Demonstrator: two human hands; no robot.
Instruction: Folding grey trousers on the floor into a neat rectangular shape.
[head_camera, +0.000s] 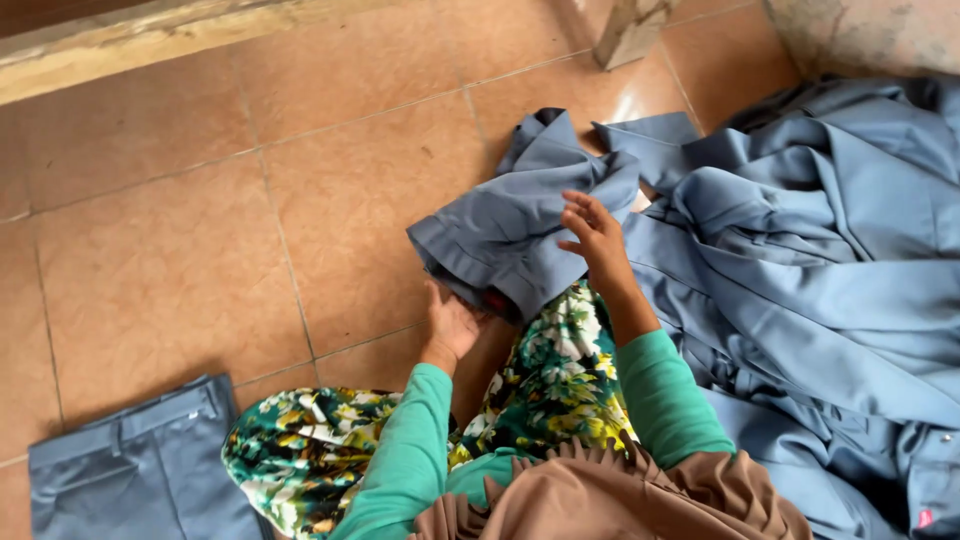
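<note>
Grey-blue garment (510, 235) lifted over the tiled floor (170, 250), beside the lap.
Left hand (452, 325) holds its hem from beneath; right hand (595, 238), fingers loosely spread, rests on top and would best smooth outward.

I am seeing one folded grey-blue cloth trousers (140, 470) at lower left, one heap of grey-blue cloth garments (820, 250) at right, uncountable.
</note>
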